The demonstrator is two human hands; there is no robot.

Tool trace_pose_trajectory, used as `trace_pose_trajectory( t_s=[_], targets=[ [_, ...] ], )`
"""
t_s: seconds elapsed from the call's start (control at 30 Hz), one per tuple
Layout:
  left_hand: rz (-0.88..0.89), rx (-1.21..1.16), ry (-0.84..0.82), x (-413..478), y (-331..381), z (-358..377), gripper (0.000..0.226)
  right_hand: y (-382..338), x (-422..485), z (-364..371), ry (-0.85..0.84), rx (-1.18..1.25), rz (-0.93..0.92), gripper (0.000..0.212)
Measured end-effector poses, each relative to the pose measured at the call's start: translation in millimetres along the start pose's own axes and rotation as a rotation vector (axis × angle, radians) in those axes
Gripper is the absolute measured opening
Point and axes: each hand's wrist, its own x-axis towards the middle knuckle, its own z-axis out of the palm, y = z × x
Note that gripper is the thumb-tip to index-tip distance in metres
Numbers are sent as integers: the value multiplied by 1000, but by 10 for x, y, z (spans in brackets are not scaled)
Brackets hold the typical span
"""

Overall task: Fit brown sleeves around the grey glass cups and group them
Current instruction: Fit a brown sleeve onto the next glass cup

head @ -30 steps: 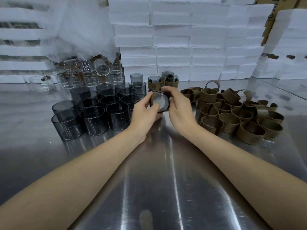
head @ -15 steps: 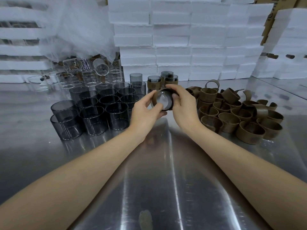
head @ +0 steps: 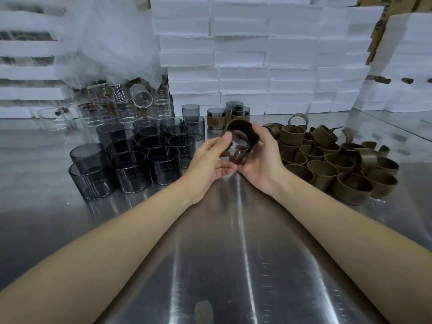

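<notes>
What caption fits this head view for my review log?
Right hand grips a grey cup in its brown sleeve, left hand touching the rim; bare cups left, loose sleeves right.

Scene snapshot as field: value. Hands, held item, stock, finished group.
right hand: grips held cup round its brown sleeve, cup tipped on its side
left hand: thumb on the cup's rim, fingers relaxed
bare grey cups: upright cluster, left
loose sleeves: pile, right
sleeved cups: three, upright, behind the hands
surface: steel table
</notes>
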Motion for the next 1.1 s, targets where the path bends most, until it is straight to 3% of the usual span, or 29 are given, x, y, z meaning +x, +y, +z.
trace_pose_trajectory(
  t_s=[0.13,0.33,0.53,0.87,1.1],
  targets=[
    [-29,5,10,10,30,-13,28,-51,-26,0,-37,95,66,51],
    [-62,-43,21,37,25,-37,41,-40,0,10,-35,205,103,44],
    [-87,-157,-29,96,5,-104,21,-30,65,-12,-50,303,112,30],
    [-73,-221,-18,155,-5,-118,28,-30,93,-15,-27,339,104,31],
    [17,-60,-43,88,-24,-71,42,-22,68,-31,-52,216,19,32]
  ],
)
